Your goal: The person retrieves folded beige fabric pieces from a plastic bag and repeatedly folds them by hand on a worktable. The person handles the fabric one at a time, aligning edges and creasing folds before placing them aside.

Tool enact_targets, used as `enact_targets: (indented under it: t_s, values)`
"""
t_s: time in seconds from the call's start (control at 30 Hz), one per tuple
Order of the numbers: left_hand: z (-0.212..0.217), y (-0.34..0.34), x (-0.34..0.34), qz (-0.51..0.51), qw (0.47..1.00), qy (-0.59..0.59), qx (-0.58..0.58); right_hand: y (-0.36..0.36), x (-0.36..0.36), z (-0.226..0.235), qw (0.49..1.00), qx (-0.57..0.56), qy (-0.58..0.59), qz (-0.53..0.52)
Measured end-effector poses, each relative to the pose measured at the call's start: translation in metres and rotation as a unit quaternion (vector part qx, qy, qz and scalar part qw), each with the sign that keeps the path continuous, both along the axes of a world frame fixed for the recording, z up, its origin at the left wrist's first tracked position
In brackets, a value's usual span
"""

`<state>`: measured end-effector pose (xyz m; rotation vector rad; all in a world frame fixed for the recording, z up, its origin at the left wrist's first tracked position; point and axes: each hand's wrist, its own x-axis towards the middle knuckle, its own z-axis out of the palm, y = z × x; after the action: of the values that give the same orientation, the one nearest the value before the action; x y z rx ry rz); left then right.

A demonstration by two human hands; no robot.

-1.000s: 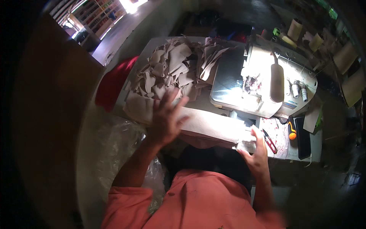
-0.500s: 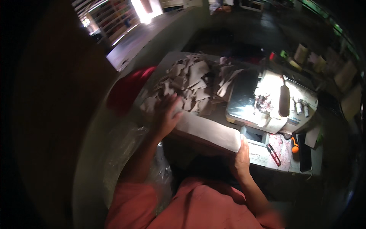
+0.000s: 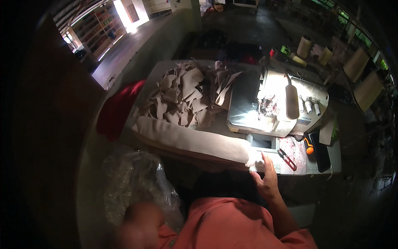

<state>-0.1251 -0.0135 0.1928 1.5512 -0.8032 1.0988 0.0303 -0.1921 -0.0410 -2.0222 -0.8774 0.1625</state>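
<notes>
Left arm (image 3: 143, 218) withdrawn from fabric stack (image 3: 195, 142), right hand (image 3: 267, 178) spread wider

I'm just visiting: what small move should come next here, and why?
Probably close the right hand gently on the right end of the long beige cloth. That hand stands open beside that end, though touch is hard to tell. The left arm is a blur low in the picture, away from the cloth, so the right hand seems best placed to steady it.

I'm seeing red cloth (image 3: 118, 110) lying by the counter (image 3: 336, 158). A flat black thing (image 3: 320, 152) is resting beside an orange thing (image 3: 309, 150). A red spool (image 3: 273, 52) and a green spool (image 3: 285, 50) are sitting farther back.
</notes>
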Motion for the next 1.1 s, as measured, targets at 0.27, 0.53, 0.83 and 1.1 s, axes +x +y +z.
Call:
enact_targets:
  t_s: [0.27,0.53,0.83,1.1]
  values:
    - [-0.138,0.129,0.198,0.331,0.817,0.38,0.278,0.018,0.034,-0.04,0.984,0.152,0.086,-0.036]
    - [-0.223,0.186,0.276,0.388,0.682,0.619,0.019,0.027,0.032,-0.043,0.991,0.089,-0.082,-0.057]
    - [-0.16,0.253,0.221,0.416,0.68,0.596,-0.093,0.029,0.028,-0.042,0.987,0.078,-0.126,-0.061]
    - [-0.182,0.203,0.208,0.488,0.564,0.503,0.437,0.031,0.03,-0.039,0.984,0.083,-0.148,-0.053]
